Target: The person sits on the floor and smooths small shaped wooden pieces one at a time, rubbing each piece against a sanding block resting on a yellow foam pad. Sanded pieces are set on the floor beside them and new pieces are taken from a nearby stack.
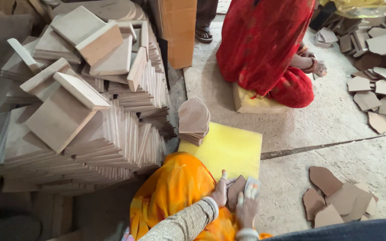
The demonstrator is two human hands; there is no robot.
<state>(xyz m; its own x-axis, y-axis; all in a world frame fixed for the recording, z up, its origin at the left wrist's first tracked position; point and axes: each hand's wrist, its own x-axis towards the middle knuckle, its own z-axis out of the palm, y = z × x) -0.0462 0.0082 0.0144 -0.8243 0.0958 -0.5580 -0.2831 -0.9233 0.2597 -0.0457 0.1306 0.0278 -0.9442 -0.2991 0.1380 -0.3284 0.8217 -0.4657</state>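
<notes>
- My left hand (220, 193) grips the brown shaped piece (235, 191) at its left edge.
- My right hand (247, 206), fingers closed round a small pale block (251, 184), presses on that piece's right side, the piece between both hands.

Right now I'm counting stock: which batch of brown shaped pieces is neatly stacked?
The stack by the yellow foam pad; the other batches lie scattered flat on the floor.

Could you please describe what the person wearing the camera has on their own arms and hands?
The left hand comes out of a long knitted sleeve in speckled beige and grey, ending in a pale ribbed cuff. The right hand shows a pale cuff or bangle at the wrist, and its fingertips look wrapped in light tape.
</notes>
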